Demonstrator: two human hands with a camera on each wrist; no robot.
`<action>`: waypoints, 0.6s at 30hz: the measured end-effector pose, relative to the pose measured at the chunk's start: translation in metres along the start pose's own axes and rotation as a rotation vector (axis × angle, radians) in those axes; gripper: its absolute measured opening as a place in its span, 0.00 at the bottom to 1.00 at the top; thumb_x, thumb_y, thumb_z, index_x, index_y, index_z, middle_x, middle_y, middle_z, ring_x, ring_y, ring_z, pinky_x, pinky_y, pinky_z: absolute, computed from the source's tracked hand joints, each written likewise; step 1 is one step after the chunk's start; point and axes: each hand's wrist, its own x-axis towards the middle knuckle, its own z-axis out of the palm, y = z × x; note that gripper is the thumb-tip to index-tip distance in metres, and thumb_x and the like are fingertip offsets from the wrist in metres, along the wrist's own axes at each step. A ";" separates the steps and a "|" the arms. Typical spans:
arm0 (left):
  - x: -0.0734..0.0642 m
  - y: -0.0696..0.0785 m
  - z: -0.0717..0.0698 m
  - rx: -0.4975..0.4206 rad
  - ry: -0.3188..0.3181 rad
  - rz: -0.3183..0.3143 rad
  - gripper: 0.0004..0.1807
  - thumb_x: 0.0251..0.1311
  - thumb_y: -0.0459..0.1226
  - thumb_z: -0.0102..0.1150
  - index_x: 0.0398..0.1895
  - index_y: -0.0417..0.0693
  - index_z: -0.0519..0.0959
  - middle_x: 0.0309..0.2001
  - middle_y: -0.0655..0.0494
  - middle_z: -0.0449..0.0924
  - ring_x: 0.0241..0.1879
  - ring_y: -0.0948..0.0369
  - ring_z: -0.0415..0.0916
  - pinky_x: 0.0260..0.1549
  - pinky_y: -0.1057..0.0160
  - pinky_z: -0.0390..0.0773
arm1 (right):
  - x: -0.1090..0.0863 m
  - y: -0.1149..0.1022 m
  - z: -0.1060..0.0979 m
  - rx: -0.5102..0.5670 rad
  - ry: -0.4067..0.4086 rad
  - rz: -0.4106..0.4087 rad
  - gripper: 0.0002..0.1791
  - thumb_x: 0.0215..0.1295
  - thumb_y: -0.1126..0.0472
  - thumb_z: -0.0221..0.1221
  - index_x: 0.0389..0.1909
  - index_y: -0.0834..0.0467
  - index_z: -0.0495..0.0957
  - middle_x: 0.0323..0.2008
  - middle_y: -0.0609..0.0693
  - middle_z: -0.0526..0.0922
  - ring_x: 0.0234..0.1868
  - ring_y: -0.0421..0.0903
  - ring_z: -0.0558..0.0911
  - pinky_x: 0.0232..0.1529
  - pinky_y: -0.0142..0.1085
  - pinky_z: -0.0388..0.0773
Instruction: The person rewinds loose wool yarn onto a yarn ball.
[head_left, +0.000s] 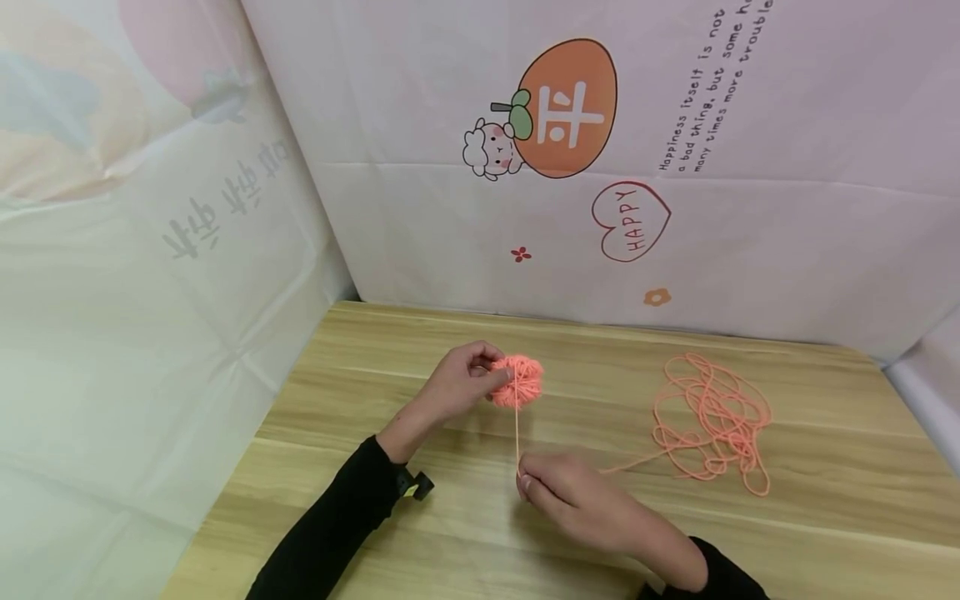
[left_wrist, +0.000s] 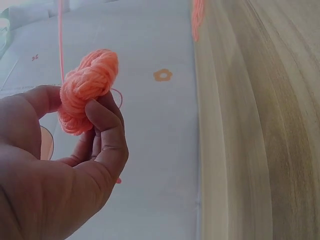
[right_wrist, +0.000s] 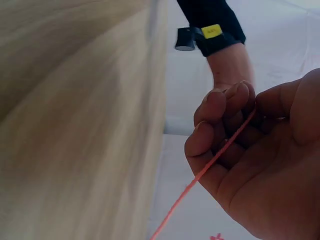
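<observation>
A small wound bundle of coral yarn is held above the table, pinched between the thumb and fingers of my left hand. In the left wrist view the bundle looks thick and rounded, with a strand rising from it. That strand runs taut from the bundle toward me to my right hand, whose thumb and fingertips pinch it. The right wrist view has the strand crossing the palm below curled fingers. From behind the right hand the yarn continues to a loose tangle.
The tangle lies in loops on the right part of the wood-grain table. A printed white cloth hangs behind the table, and another sheet hangs on the left. Black sleeves cover both arms; a small dark device sits at the left wrist.
</observation>
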 end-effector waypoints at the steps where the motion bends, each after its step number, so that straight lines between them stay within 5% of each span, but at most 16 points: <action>1: 0.000 0.000 0.000 0.003 0.004 0.000 0.16 0.63 0.45 0.62 0.48 0.46 0.76 0.40 0.50 0.79 0.33 0.55 0.80 0.36 0.46 0.82 | 0.000 0.002 0.002 -0.001 -0.002 0.009 0.16 0.79 0.56 0.44 0.28 0.43 0.70 0.18 0.35 0.63 0.19 0.31 0.62 0.19 0.23 0.63; 6: 0.001 0.001 0.000 0.005 0.012 0.016 0.16 0.63 0.45 0.62 0.48 0.45 0.76 0.39 0.50 0.80 0.32 0.56 0.79 0.30 0.60 0.82 | 0.002 0.015 0.010 -0.009 -0.033 0.068 0.17 0.79 0.56 0.43 0.27 0.50 0.72 0.17 0.36 0.62 0.18 0.32 0.62 0.19 0.24 0.63; 18: -0.001 0.010 -0.001 -0.109 -0.006 0.047 0.16 0.65 0.44 0.60 0.49 0.42 0.76 0.39 0.47 0.81 0.33 0.54 0.80 0.31 0.60 0.83 | 0.017 0.047 0.009 -0.060 -0.038 0.191 0.16 0.78 0.59 0.44 0.32 0.52 0.77 0.20 0.39 0.70 0.21 0.35 0.69 0.23 0.30 0.71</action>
